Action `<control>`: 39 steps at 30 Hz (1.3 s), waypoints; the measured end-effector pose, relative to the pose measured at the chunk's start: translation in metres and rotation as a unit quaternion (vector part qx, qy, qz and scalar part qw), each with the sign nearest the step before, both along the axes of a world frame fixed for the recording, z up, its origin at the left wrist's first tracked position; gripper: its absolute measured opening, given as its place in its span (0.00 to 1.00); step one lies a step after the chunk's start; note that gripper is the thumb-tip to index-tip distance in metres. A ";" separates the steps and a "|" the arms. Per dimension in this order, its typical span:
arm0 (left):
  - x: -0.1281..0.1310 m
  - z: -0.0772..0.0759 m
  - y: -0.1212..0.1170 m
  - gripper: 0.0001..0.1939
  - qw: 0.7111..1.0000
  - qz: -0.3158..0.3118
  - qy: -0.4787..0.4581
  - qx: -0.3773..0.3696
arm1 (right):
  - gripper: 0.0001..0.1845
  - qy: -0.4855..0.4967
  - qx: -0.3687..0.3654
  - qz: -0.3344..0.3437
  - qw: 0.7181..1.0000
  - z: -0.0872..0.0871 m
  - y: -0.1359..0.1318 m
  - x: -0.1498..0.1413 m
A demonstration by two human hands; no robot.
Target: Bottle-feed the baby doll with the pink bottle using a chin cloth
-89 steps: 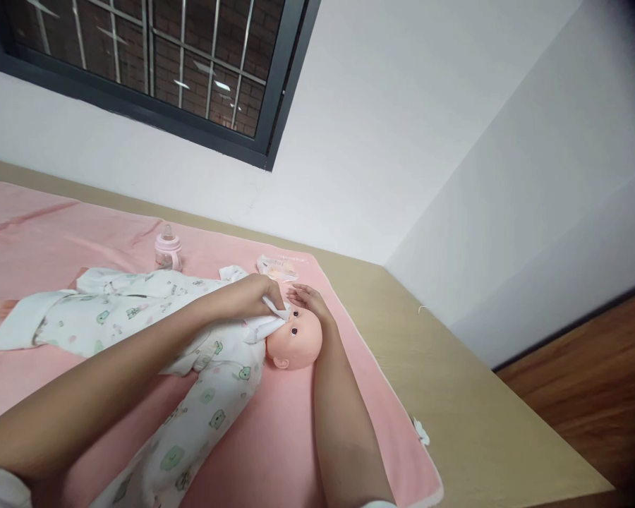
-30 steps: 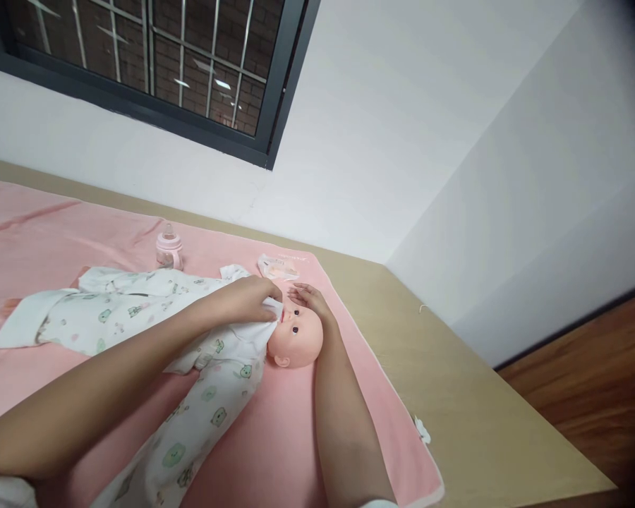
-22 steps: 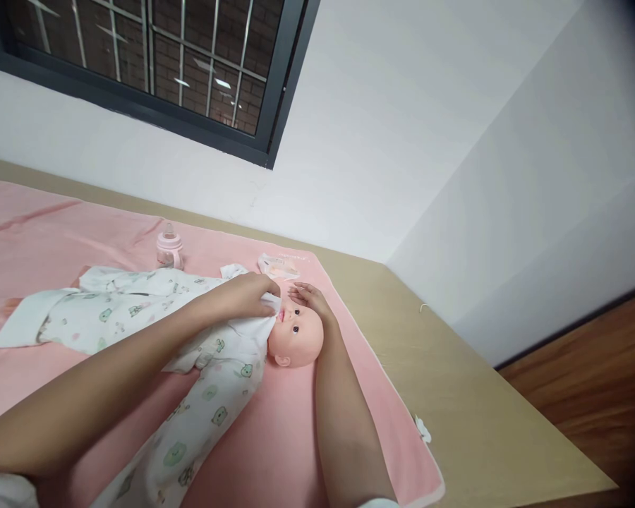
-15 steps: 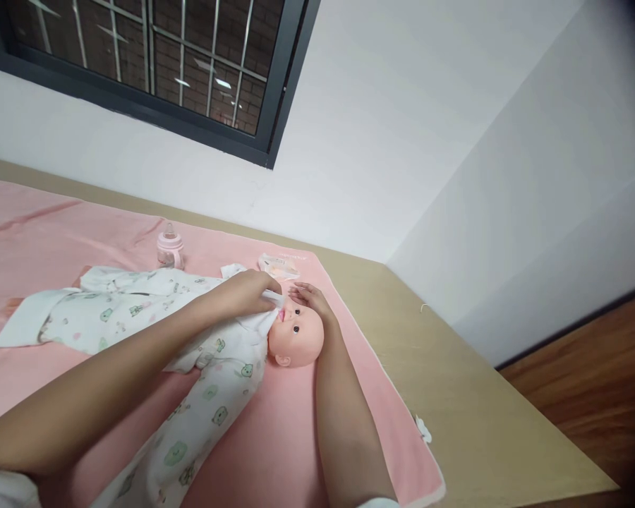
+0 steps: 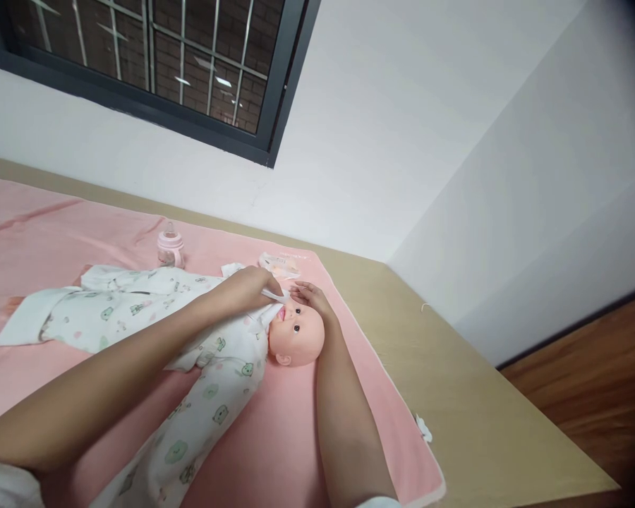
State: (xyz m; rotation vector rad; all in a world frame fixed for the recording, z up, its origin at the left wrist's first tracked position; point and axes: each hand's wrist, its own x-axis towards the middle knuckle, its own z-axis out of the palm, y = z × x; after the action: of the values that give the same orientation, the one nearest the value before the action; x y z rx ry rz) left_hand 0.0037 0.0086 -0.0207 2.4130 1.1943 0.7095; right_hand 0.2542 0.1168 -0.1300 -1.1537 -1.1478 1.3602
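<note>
A baby doll (image 5: pixel 300 342) lies on its back on a pink blanket (image 5: pixel 291 437), its bald head to the right and its legs stretching to the left. The left hand (image 5: pixel 251 288) reaches across the doll's chest, its fingers clamped on a white cloth (image 5: pixel 276 295) at the far side of the doll's mouth; whether this cloth is a separate piece or part of the collar is hard to tell, since the hand covers much of it. The right hand (image 5: pixel 310 294) curves round the far side of the head, its fingers unclenched and bent a little beside the cheek, while the forearm lies along the crown. The doll wears white clothing (image 5: pixel 230 356) printed with small green animals, its near sleeve running toward the near edge. Beyond the legs, a baby bottle (image 5: pixel 170 250) with a pink collar and handle stands upright on the blanket. A clear packet (image 5: pixel 279 266) lies just beyond the hands, near the blanket's far right corner. Under the blanket, a wood-toned counter (image 5: pixel 455 402) shows to the right and along the white wall (image 5: pixel 375 141), below a dark-framed window (image 5: pixel 267 141).
</note>
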 end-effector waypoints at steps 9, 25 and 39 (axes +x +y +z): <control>-0.003 -0.002 0.001 0.17 0.999 -0.025 -0.036 0.001 | 0.08 -0.006 0.005 -0.001 1.000 0.003 -0.003 -0.001; -0.002 -0.001 -0.003 0.12 0.989 -0.092 -0.074 -0.091 | 0.08 0.001 0.007 0.004 1.000 0.001 -0.002 0.000; -0.010 0.014 -0.002 0.21 0.998 0.052 -0.012 0.030 | 0.14 -0.058 0.089 0.049 0.993 0.060 -0.019 -0.003</control>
State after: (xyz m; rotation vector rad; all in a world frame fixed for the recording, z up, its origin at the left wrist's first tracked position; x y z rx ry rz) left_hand -0.0058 0.0070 -0.0068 2.3972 1.3135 0.8147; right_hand 0.2509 0.0976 -0.0700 -1.0693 -1.3964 1.2491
